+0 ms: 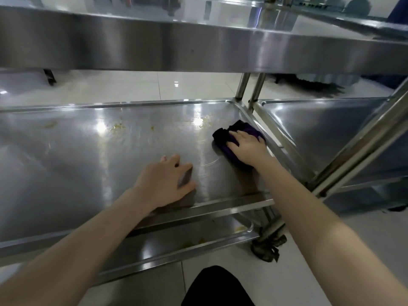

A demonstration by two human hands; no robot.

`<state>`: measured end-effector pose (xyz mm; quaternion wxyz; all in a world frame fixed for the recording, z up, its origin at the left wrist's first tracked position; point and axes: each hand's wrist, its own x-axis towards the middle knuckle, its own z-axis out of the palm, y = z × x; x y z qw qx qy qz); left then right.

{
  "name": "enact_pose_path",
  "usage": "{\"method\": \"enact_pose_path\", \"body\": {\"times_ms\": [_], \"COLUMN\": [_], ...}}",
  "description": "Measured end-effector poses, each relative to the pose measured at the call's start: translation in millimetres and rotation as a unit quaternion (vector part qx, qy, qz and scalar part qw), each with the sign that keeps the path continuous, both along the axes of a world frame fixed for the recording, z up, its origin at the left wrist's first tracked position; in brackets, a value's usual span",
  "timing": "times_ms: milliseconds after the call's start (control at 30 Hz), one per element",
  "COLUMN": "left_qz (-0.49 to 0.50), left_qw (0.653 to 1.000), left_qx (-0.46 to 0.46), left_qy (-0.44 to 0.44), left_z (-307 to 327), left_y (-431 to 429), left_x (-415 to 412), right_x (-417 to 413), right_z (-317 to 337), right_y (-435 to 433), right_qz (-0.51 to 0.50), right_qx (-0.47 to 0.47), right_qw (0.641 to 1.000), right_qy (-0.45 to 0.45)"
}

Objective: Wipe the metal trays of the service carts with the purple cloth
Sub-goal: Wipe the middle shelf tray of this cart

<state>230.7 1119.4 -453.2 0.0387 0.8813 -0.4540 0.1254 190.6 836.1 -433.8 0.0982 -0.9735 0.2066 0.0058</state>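
The middle metal tray [92,155] of the nearest service cart fills the centre of the view, with yellowish food stains near its far edge. My right hand [248,146] presses flat on the bunched purple cloth [223,138] at the tray's right side, close to the rim. My left hand [164,184] rests palm down on the tray near its front edge, fingers spread, holding nothing. Above, the cart's top tray [198,47] crosses the whole view. A lower tray [172,244] shows below the front rim, with a few yellow spots.
A second cart's tray [326,129] stands right beside the first, behind upright legs [242,85] and a slanted steel bar [362,142]. A dark rag [268,246] is tied around a caster at the lower right. White tiled floor [132,85] lies around.
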Motion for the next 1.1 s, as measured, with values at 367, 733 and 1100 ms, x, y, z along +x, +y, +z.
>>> {"method": "enact_pose_path", "body": {"times_ms": [367, 733, 1100], "left_qz": [-0.013, 0.005, -0.031], "left_qw": [1.0, 1.0, 0.984], "left_qx": [0.008, 0.006, -0.02], "left_qy": [-0.01, -0.001, 0.176], "left_z": [9.3, 1.9, 6.2], "left_y": [7.5, 9.5, 84.2], "left_x": [-1.7, 3.1, 17.0], "right_x": [-110.7, -77.2, -23.0], "right_z": [-3.9, -3.9, 4.2], "right_y": [-22.3, -27.6, 66.7], "right_qz": [-0.029, -0.084, -0.101], "right_qx": [-0.026, -0.036, 0.014], "right_qw": [0.999, 0.995, 0.994], "right_qy": [0.019, -0.033, -0.04]}}
